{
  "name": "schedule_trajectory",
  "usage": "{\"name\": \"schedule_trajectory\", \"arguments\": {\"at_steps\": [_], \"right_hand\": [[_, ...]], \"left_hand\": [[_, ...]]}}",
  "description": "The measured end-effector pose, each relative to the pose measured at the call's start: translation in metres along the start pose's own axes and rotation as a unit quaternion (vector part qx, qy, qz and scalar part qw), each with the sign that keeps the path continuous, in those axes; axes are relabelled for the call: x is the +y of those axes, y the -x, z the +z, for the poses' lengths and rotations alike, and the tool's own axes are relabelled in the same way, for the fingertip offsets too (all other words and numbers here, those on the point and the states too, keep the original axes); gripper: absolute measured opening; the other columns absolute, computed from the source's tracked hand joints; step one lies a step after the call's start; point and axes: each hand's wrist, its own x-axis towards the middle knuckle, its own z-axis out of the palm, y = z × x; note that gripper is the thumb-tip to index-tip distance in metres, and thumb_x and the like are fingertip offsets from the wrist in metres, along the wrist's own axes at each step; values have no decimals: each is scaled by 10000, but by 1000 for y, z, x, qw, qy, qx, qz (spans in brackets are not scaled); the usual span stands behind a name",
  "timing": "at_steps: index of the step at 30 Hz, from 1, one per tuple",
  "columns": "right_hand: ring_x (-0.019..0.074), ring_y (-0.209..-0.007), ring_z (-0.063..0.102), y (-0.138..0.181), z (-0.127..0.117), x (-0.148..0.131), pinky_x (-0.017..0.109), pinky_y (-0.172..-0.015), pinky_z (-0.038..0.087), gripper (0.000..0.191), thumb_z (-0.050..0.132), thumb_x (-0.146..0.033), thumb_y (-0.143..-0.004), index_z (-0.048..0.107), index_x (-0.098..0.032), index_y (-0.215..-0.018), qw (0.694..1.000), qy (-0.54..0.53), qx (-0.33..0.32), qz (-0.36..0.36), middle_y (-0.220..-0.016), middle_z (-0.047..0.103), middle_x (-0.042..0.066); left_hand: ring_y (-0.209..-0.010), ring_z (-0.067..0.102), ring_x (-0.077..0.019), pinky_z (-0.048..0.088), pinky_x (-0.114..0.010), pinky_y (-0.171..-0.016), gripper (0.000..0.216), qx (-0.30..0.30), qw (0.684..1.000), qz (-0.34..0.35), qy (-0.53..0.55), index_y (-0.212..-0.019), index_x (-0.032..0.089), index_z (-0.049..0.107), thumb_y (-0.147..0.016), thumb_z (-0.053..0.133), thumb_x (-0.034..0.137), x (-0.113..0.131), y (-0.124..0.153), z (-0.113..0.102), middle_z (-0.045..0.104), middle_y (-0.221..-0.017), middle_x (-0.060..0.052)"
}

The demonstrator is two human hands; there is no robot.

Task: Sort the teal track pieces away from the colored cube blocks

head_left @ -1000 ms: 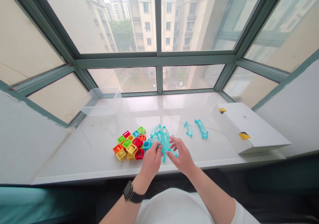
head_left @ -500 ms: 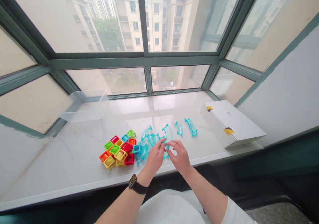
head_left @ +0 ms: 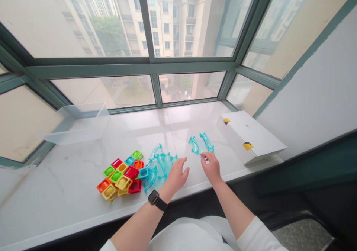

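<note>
My right hand (head_left: 211,166) is closed in a pinch at the near end of a clear blue curved track piece (head_left: 196,147), which lies low over the sill. Another curved piece seems to sit right against it, though the two overlap and are hard to separate. Just to their right lies a straighter blue track piece (head_left: 206,142). My left hand (head_left: 177,173) is open and holds nothing, its fingers stretched forward. Beside it, on its left, is a pile of clear blue track pieces (head_left: 163,165), partly covered by that hand.
Several coloured hollow blocks (head_left: 119,174) are heaped left of the track pile. A clear plastic bin (head_left: 80,128) stands at the back left. On the right, a white box (head_left: 251,135) with yellow-black tabs rests on the marble sill (head_left: 69,180), below the windows.
My hands have parted. The right has carried a curved track piece to the right, beside the other curved one; the left has let go and opened. The view has shifted slightly right.
</note>
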Motion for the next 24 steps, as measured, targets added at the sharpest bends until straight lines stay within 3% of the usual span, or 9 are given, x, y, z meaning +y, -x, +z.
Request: {"name": "schedule_trajectory", "arguments": {"at_steps": [6,14,24], "right_hand": [[207,-887,645,-13,28,30,341,-757,560,234,507,-280,-991,726,-211,-1037,1000,6,-8,23,-1027,692,79],[220,-970,645,-13,61,58,345,-815,555,282,458,-237,-1021,719,-208,-1122,1000,25,12,-11,-1062,678,97],[246,-981,650,-18,67,64,386,-883,543,268,494,-179,-974,724,-218,-1104,998,66,-13,-19,-1036,692,89]], "left_hand": [[-1274,619,-285,482,-514,-1125,467,-12,999,1,-32,-1397,181,581,-931,599,181,-11,-37,17,664,-1311,-137],[-1026,707,-226,558,-383,-957,432,-22,991,-135,10,-1361,142,606,-936,640,214,-36,-94,46,677,-1262,-160],[-926,698,-193,532,-328,-903,291,14,986,-167,22,-1227,177,698,-946,635,212,-42,-105,64,734,-1136,-102]]}}
